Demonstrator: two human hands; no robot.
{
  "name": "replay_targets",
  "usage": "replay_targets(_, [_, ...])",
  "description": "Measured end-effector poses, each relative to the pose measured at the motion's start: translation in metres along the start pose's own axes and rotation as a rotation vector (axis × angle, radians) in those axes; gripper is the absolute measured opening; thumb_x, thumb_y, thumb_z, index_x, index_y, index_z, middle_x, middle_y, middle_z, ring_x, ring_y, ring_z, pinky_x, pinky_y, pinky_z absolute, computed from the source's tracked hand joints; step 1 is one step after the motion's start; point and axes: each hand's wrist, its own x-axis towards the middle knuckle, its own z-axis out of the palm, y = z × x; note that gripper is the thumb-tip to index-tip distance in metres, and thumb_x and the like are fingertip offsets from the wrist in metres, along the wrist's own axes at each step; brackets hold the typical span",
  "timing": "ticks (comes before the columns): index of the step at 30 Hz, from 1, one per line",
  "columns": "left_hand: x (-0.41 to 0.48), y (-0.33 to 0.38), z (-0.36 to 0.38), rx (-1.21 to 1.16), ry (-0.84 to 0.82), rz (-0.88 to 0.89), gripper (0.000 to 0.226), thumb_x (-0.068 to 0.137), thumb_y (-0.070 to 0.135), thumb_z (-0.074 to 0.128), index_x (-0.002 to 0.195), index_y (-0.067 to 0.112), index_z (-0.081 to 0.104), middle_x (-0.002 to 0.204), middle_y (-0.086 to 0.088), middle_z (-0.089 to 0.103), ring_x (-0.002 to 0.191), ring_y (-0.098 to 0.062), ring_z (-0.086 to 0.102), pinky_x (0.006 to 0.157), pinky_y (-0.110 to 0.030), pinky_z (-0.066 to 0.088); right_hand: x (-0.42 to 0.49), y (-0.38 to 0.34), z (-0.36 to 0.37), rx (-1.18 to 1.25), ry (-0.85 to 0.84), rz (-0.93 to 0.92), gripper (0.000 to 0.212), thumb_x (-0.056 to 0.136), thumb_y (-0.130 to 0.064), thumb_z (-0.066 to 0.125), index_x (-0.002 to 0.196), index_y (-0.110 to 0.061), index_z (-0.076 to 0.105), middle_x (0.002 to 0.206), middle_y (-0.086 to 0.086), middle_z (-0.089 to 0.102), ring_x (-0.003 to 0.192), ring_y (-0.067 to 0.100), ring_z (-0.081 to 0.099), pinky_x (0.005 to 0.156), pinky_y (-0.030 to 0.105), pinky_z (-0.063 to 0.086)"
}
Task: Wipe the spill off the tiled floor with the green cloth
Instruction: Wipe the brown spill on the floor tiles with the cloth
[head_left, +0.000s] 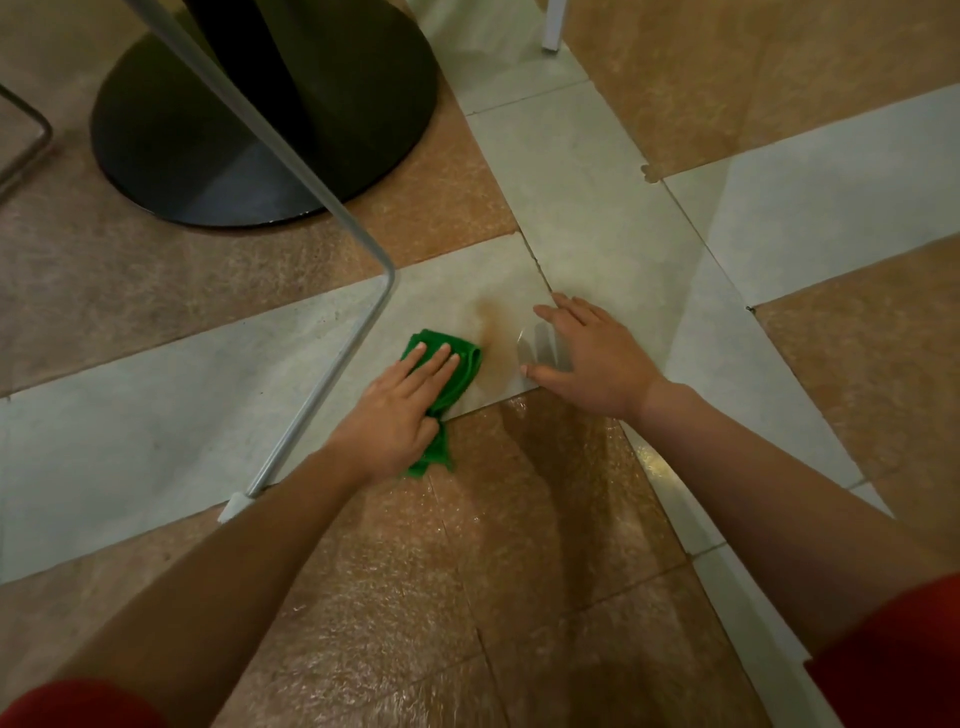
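Your L hand (400, 410) lies flat on the green cloth (464, 371), fingers straight & together, palm pressing it down, not curled round it. The cloth is bunched, nubby-looking fabric. It sits on a pale grey tile of the tiled floor (597, 218), w/ one tail trailing back under your wrist onto the speckled tan tile.

The spill (485, 325) is a thin brownish smear on the same grey tile, just beside the cloth's far-right edge and between your two hands.

Your R hand (597, 358) is open too, fingers spread and flat on the floor, holding nothing. The tile near it looks glossy.

A bent metal tube, a chair leg (332, 374) w/ a white plastic foot, runs just left of the cloth. Further back stands a round black table base (208, 156), matte. Red sleeves (893, 660) show at the bottom corners.
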Motion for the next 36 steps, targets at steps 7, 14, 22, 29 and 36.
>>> replay_targets(7, [0.019,0.047,0.009,-0.076,0.077,-0.302,0.066,0.095,0.028,0.036,0.148,0.021,-0.003,0.156,0.002,-0.006,0.142,-0.019,-0.015,0.116,-0.036,-0.006,-0.006,-0.008,0.005,-0.012,-0.024,0.000,0.074,0.088,-0.052,0.052,0.148,-0.022,0.021,0.158,0.004,0.013,0.145,0.023,0.011,0.116,0.035,0.013])
replay_targets(14, [0.001,0.042,0.013,-0.028,0.057,-0.256,0.069,0.093,0.029,0.039,0.148,0.024,-0.001,0.156,0.004,-0.003,0.142,-0.015,-0.013,0.118,-0.038,0.000,-0.008,-0.001,-0.005,-0.039,-0.036,0.008,0.073,0.089,-0.052,0.050,0.149,-0.024,0.019,0.159,0.003,0.009,0.146,0.022,0.008,0.116,0.035,0.011])
replay_targets(22, [0.013,0.085,0.021,0.074,-0.002,-0.227,0.066,0.096,0.032,0.029,0.146,0.023,-0.012,0.155,0.002,-0.013,0.140,-0.017,-0.019,0.112,-0.033,-0.011,-0.009,-0.001,-0.002,-0.032,-0.075,0.049,0.074,0.090,-0.053,0.049,0.149,-0.022,0.018,0.159,0.006,0.009,0.145,0.024,0.009,0.117,0.036,0.012])
replay_targets(29, [0.031,0.074,0.005,0.095,-0.010,-0.271,0.065,0.096,0.034,0.027,0.146,0.019,-0.011,0.156,-0.001,-0.013,0.142,-0.019,-0.016,0.116,-0.035,-0.006,-0.015,0.007,-0.007,-0.071,-0.088,0.081,0.073,0.090,-0.050,0.049,0.149,-0.023,0.016,0.159,0.004,0.007,0.146,0.024,0.007,0.117,0.036,0.010])
replay_targets(36, [0.020,0.060,0.007,0.241,-0.091,-0.037,0.066,0.096,0.037,0.027,0.141,0.026,-0.019,0.151,0.004,-0.018,0.140,-0.017,-0.019,0.114,-0.035,-0.010,-0.011,0.000,0.001,-0.097,-0.093,0.037,0.077,0.088,-0.054,0.049,0.149,-0.023,0.015,0.159,0.005,0.007,0.146,0.025,0.006,0.118,0.039,0.012])
